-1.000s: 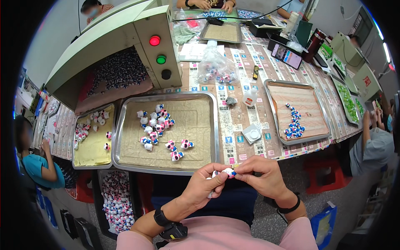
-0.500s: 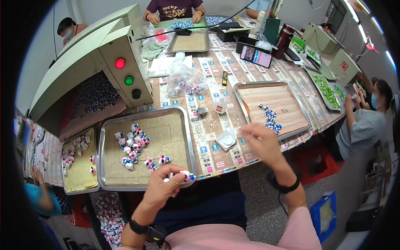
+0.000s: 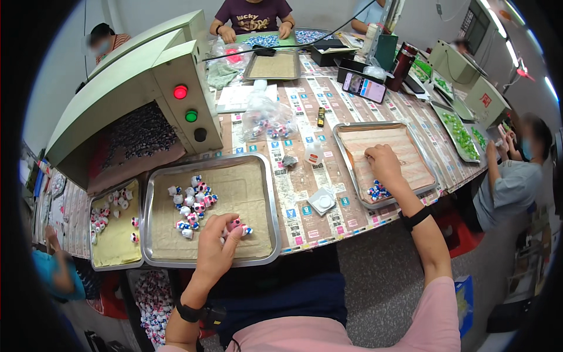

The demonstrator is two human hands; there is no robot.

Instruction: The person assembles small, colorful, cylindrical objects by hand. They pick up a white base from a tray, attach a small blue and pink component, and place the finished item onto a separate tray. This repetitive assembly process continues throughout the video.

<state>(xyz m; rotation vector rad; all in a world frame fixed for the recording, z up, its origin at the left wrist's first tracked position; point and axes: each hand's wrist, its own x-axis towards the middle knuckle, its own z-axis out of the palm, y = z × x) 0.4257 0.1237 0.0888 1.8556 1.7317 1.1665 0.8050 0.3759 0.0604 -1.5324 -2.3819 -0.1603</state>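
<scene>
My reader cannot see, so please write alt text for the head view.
A person's left hand is at small pink, white and blue figures in a metal tray; the right hand is over a second tray. A machine stands at left.

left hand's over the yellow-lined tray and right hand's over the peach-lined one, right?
Not the yellow-lined tray: the head view shows the left hand over the beige-lined tray. The right hand is over the peach-lined tray.

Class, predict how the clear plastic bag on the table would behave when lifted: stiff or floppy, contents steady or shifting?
Probably floppy: the plastic bag looks thin and crumpled. The small colourful pieces inside would likely slide and make it sag, since they lie jumbled.
</scene>
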